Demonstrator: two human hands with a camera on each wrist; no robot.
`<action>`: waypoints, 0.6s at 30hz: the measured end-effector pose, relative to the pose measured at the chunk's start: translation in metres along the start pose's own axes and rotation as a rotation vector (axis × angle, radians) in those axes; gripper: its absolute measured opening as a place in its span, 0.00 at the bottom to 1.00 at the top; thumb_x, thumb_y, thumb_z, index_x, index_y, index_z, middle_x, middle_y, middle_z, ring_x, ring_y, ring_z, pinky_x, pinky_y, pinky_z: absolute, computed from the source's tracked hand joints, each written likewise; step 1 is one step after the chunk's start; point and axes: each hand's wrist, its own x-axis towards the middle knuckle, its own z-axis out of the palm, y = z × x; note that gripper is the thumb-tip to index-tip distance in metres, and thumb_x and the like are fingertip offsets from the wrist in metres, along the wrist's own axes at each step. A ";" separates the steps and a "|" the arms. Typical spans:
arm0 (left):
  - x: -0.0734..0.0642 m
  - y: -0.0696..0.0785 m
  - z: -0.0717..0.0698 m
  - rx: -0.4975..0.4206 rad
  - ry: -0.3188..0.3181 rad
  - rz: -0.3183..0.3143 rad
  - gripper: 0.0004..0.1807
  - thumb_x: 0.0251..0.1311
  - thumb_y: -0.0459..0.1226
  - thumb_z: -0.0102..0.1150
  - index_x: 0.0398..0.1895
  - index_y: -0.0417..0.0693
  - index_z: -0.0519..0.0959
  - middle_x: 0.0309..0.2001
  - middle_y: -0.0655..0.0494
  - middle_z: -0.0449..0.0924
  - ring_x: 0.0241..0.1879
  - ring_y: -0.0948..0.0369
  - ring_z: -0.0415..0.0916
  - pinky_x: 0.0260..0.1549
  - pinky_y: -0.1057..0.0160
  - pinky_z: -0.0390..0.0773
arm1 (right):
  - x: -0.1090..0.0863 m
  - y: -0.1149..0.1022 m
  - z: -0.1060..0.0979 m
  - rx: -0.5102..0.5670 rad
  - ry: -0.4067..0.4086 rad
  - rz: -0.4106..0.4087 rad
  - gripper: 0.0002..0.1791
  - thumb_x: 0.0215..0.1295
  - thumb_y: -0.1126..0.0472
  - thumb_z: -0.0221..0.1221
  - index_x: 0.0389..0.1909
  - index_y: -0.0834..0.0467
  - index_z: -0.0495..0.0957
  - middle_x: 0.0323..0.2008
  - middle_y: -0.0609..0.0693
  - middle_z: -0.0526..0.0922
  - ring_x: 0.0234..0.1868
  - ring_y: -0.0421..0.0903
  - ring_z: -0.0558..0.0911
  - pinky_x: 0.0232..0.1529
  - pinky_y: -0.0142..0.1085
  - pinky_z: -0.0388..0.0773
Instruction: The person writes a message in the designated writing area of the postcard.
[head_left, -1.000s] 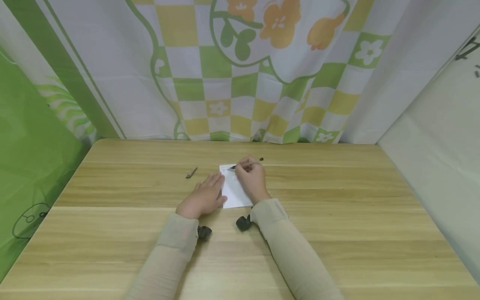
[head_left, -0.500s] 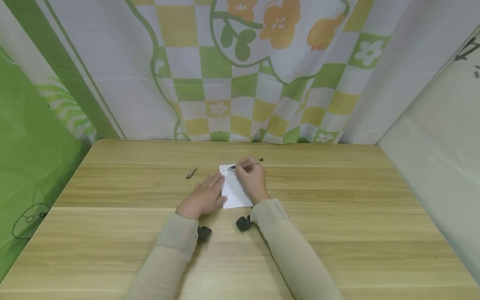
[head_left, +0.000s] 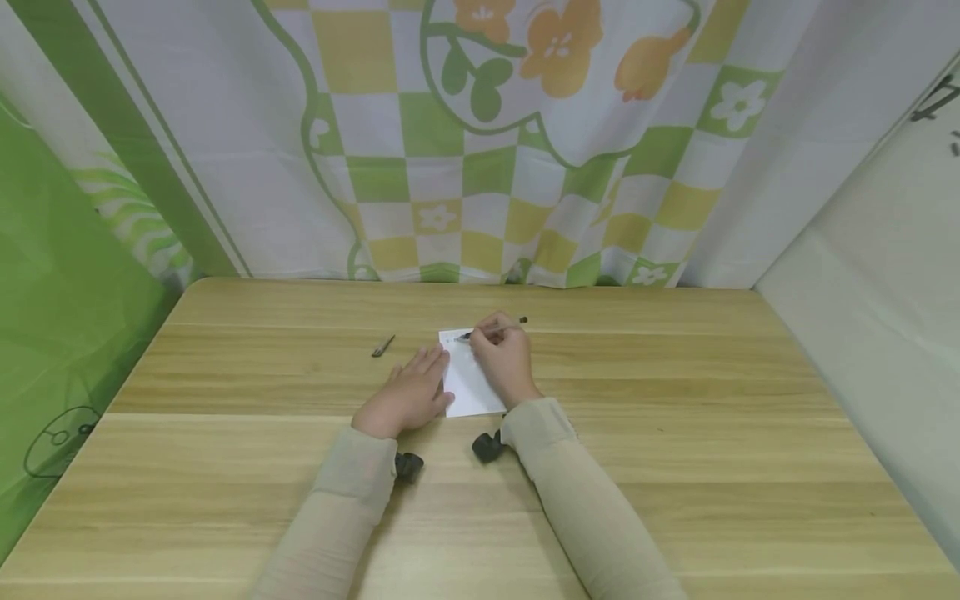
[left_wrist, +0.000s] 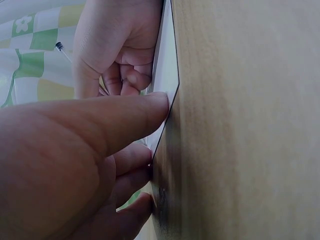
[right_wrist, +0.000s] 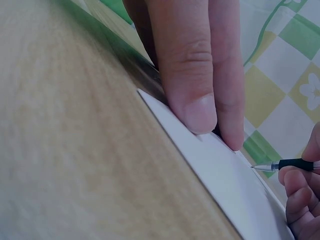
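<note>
A small white sheet of paper [head_left: 469, 385] lies on the wooden table. My right hand [head_left: 507, 357] pinches a pen [head_left: 504, 327] with a black grip, its tip at the upper part of the sheet. In the right wrist view the metal tip of the pen [right_wrist: 270, 166] meets the paper [right_wrist: 215, 170]. Faint small marks show near the sheet's top left. My left hand [head_left: 408, 392] rests on the paper's left edge with its fingers extended; in the left wrist view the thumb [left_wrist: 145, 110] touches the near part of the sheet [left_wrist: 167, 70].
A pen cap [head_left: 383, 346] lies on the table [head_left: 675, 467], left of the paper. Black wrist-worn devices [head_left: 408, 467] sit by both cuffs. A patterned curtain [head_left: 495, 167] hangs along the table's far edge.
The pen tip has shifted very slightly to the right along the top of the paper, and a little more marking shows there. The left hand has stayed in place.
</note>
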 end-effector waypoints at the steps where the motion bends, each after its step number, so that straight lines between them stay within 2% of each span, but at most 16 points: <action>1: 0.000 0.000 0.000 0.000 0.000 0.000 0.39 0.77 0.45 0.49 0.80 0.35 0.47 0.81 0.41 0.39 0.80 0.43 0.35 0.74 0.35 0.41 | 0.000 0.000 0.000 -0.002 0.001 0.001 0.02 0.59 0.63 0.59 0.31 0.57 0.80 0.35 0.50 0.82 0.34 0.45 0.79 0.35 0.36 0.79; 13: -0.001 0.001 0.000 -0.012 0.007 0.009 0.38 0.77 0.43 0.49 0.79 0.33 0.49 0.81 0.38 0.40 0.79 0.41 0.36 0.74 0.34 0.42 | -0.001 -0.002 -0.001 -0.007 0.011 0.002 0.03 0.57 0.64 0.58 0.29 0.58 0.80 0.33 0.50 0.80 0.33 0.45 0.78 0.33 0.35 0.77; 18: -0.001 0.001 -0.001 -0.008 -0.007 -0.001 0.39 0.77 0.44 0.49 0.80 0.35 0.47 0.81 0.40 0.38 0.80 0.43 0.35 0.74 0.35 0.40 | -0.001 -0.002 -0.001 0.004 0.008 -0.010 0.03 0.58 0.64 0.59 0.30 0.58 0.80 0.35 0.50 0.80 0.34 0.45 0.78 0.35 0.34 0.77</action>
